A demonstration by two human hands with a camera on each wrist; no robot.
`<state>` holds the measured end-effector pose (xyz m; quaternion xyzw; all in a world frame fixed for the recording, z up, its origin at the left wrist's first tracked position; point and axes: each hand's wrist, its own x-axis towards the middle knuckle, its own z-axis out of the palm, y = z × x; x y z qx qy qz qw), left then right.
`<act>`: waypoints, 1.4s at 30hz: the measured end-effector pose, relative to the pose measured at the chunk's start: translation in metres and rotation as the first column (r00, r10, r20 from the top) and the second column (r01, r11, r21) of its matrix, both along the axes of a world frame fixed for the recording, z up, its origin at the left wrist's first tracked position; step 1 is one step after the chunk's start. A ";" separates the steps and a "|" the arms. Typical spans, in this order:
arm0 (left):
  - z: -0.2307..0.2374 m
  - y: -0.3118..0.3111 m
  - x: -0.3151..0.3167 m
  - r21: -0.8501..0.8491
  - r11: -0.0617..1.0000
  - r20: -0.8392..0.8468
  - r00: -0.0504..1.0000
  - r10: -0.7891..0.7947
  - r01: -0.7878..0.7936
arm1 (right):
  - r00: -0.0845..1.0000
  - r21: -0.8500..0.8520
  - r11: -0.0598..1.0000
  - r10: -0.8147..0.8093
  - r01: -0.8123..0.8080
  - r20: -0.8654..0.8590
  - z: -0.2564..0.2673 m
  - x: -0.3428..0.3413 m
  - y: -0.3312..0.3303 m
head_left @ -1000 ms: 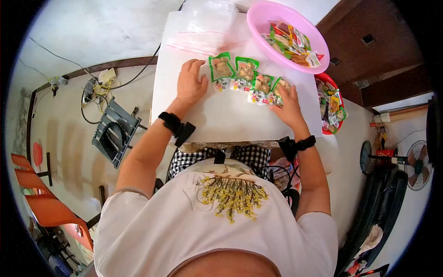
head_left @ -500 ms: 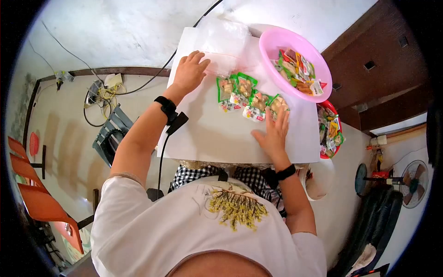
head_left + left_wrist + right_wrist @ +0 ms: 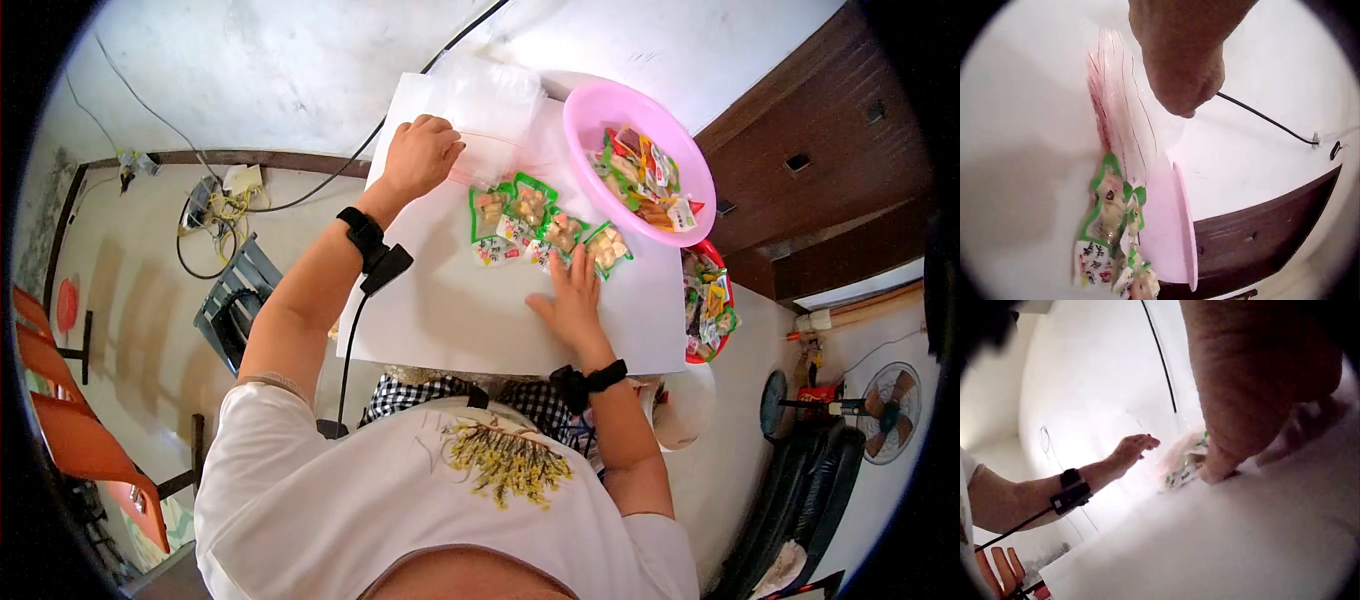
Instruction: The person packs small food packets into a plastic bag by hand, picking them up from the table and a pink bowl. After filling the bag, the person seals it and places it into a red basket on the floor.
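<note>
On the white tabletop lie several small clear food packets [image 3: 528, 201] with green edges and white printed labels, some overlapping. My left hand [image 3: 422, 158], fingers bent loosely, is above the left edge of a stack of clear plastic bags [image 3: 485, 110] with red lines near their openings. The right wrist view shows this left hand [image 3: 1129, 452] with nothing in its fingers. My right hand [image 3: 575, 305] lies spread at the near side of the packets, its fingertips right at the label of one near the right end. The rightmost packet [image 3: 607, 249] sits just beyond those fingers.
A pink basin [image 3: 577, 130] with colourful snack packets stands at the table's back right. Below the right edge is a red container [image 3: 727, 290] of more packets. Behind the table rises a white wall with a black cable [image 3: 470, 32]. A grey chair [image 3: 240, 300] stands left.
My left hand has moved from beside the leftmost packet up to the bag stack. My right hand has drawn back from the rightmost packet, toward me and leftward. The head view has shifted.
</note>
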<state>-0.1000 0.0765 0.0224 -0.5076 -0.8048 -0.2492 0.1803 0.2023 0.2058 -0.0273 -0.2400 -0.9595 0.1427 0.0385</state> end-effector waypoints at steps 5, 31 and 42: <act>-0.018 0.032 -0.016 0.054 0.998 -0.193 0.980 0.052 -0.042 | 0.996 0.054 0.999 0.007 -0.003 -0.091 -0.009 0.007 -0.006; 0.060 0.003 0.062 0.322 0.942 0.250 0.951 -0.179 0.093 | 0.942 0.072 0.997 -0.011 0.037 -0.336 -0.007 0.016 -0.010; 0.004 -0.016 0.186 0.232 0.918 0.550 0.735 -0.396 0.321 | 0.603 -0.720 0.583 -0.437 -0.375 -0.668 0.003 0.016 -0.034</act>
